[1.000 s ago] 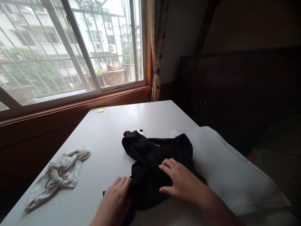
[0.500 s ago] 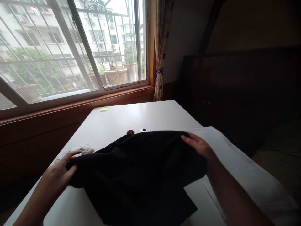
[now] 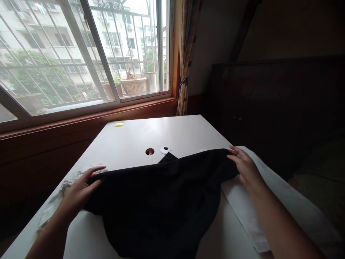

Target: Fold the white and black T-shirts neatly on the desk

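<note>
A black cloth (image 3: 161, 201), perhaps a garment, is stretched between my two hands over the white table (image 3: 134, 138). My left hand (image 3: 86, 187) pinches its upper left corner between thumb and fingers. On the other side, my right hand (image 3: 244, 163) grips the upper right corner. The top edge runs nearly straight between them, and a small black corner pokes up behind it near the middle. Below, the cloth hangs toward me and covers much of the near table. Its exact kind cannot be made out.
Crumpled white cloth (image 3: 63, 194) lies at the table's left edge, beside my left arm. White fabric (image 3: 280, 194) spreads along the right side. A round hole (image 3: 150, 151), a white ring (image 3: 165, 150) and a yellow note (image 3: 119, 123) are farther back. A window (image 3: 129, 54) stands beyond.
My hands have moved slightly right, and the right one lies farther out. The cloth's top edge has been pulled straighter, uncovering the hole and the white ring.
</note>
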A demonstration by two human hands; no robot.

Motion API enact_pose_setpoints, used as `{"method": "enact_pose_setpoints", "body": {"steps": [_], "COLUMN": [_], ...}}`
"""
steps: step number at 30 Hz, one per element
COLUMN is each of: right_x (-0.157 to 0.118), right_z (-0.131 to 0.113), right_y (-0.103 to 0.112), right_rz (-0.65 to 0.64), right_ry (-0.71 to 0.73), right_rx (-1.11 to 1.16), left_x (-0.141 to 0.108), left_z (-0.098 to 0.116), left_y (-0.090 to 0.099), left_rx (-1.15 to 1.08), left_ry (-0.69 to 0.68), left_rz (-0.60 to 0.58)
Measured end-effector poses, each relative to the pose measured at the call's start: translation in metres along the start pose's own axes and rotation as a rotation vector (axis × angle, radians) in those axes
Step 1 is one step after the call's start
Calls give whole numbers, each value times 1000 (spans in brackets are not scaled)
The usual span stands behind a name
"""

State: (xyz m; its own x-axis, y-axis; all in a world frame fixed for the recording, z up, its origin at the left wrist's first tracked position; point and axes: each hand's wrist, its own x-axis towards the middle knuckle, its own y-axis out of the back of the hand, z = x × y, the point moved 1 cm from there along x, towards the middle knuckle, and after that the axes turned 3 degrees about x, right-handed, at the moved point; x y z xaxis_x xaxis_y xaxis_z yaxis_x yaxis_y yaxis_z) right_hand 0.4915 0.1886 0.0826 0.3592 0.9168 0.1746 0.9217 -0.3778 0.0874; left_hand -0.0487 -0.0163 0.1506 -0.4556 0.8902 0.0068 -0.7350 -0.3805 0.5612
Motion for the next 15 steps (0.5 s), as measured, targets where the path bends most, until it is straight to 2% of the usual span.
{"method": "enact_pose_setpoints", "body": {"steps": [1, 3, 4, 5, 8, 9, 10, 12, 15], "right_x": [-9, -39, -61, -85, -164, -187, -206, -231, -242], "right_z": [-7, -30, -43, -56, -82, -85, -84, -74, -52], "right_y": [-5, -18, -26, -34, -60, -67, -73, -86, -98], "right_rz": [33, 18, -86, -305, -1165, -1354, -1462, -1494, -1472], "right_ry": [138, 462, 581, 652, 728, 769, 830, 949, 976], "right_rx": [-104, -287, -303, -297, -196, -174, -187, -287, -478], "left_x": [2, 6, 10, 14, 30, 35, 41, 50, 59], "left_z": [4, 10, 11, 12, 13, 13, 13, 11, 3], "left_y": [-4, -14, -19, -25, -45, -52, -59, -73, -90], "left_rx": [-68, -192, -245, -295, -400, -404, -385, -280, -47], "left_ry": [24, 65, 72, 73, 45, 29, 3, -89, -273], "left_rz": [-39, -74, -62, -53, -73, -94, -113, -143, -183]}}
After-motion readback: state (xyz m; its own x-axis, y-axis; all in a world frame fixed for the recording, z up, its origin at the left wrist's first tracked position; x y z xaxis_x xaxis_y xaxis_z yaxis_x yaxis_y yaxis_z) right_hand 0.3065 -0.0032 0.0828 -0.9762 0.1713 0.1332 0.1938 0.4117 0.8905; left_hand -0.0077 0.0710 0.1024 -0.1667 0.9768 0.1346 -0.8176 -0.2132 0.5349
